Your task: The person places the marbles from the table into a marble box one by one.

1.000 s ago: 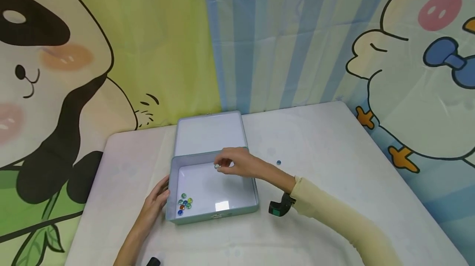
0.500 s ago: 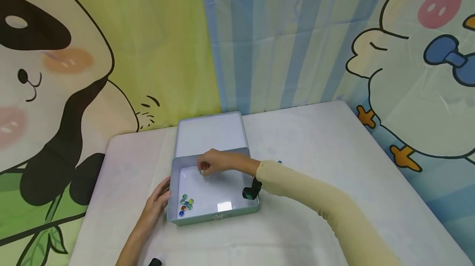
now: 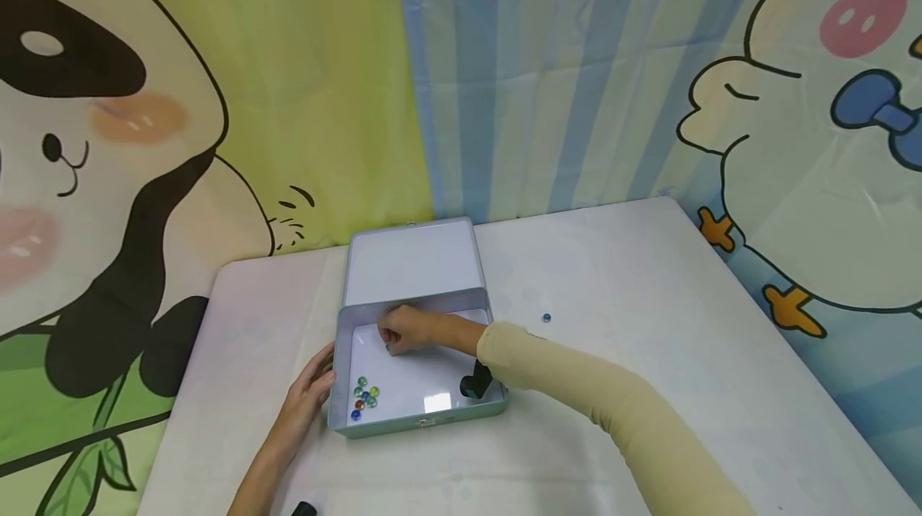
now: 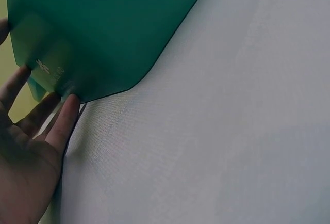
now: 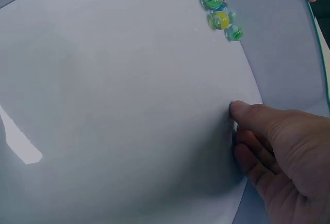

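A shallow green metal box (image 3: 392, 426) with a white inside stands on the table, its lid (image 3: 414, 266) folded back. Down inside it, toward the far left, my right hand (image 3: 407, 330) pinches a marble (image 3: 388, 347); in the right wrist view the thumb and fingers (image 5: 247, 111) meet low over the box floor and hide it. Several glass marbles (image 3: 365, 397) cluster in the near left corner, among them a yellow-swirled marble (image 5: 220, 19). My left hand (image 3: 306, 394) rests on the box's left side, its extended fingers (image 4: 66, 118) touching the green outer wall (image 4: 113, 22).
One blue marble (image 3: 547, 318) lies on the white tablecloth (image 3: 612, 276) right of the box. A black wrist mount (image 3: 476, 381) hangs below my right wrist over the box's right side. Behind the table hangs a cartoon-printed curtain (image 3: 490, 84).
My right hand has moved left and lower into the box with the pinched marble. The left hand keeps its place at the box's side; the clustered marbles stay put.
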Demonstrator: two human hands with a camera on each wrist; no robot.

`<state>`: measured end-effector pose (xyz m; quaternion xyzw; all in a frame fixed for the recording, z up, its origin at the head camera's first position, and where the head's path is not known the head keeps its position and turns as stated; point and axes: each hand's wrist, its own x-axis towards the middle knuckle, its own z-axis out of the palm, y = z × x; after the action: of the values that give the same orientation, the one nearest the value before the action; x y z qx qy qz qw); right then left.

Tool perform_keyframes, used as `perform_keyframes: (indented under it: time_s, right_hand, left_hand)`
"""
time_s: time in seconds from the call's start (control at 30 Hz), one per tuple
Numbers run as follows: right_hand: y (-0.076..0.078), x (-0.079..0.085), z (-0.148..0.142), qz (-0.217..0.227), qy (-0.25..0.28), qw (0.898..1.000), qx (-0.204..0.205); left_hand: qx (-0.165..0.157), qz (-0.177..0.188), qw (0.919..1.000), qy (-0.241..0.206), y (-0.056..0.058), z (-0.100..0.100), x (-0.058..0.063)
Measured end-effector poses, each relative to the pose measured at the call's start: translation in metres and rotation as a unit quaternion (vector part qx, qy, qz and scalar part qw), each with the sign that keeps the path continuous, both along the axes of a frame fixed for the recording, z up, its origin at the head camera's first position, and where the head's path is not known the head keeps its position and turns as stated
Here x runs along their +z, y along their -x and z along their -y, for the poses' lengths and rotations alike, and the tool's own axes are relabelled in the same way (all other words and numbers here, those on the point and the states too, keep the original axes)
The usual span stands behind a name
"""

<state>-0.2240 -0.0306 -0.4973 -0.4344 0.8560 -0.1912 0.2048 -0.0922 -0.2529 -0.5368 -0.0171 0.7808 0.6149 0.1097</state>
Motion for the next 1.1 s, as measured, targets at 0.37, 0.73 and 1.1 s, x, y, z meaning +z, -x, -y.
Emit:
perform_keyframes:
  time_s: [0.37,0.73,1.1]
  right_hand:
    - [0.0,0.011,-0.006,0.005,-0.002,1.0,-0.002]
    - [-0.011,0.062,-0.112,0.032,0.197,0.978,-0.059]
    - [-0.048,0.016,-0.213,-0.029,0.202,0.964,-0.168]
  left_hand:
    - [0.004,-0.006,1.0,-0.001,0.002,0.0,0.0]
    - [0.003,-0.017,0.9997,0.02,0.001,-0.001,0.0]
    - [0.003,-0.008,0.9998,0.019,0.0,-0.001,0.002]
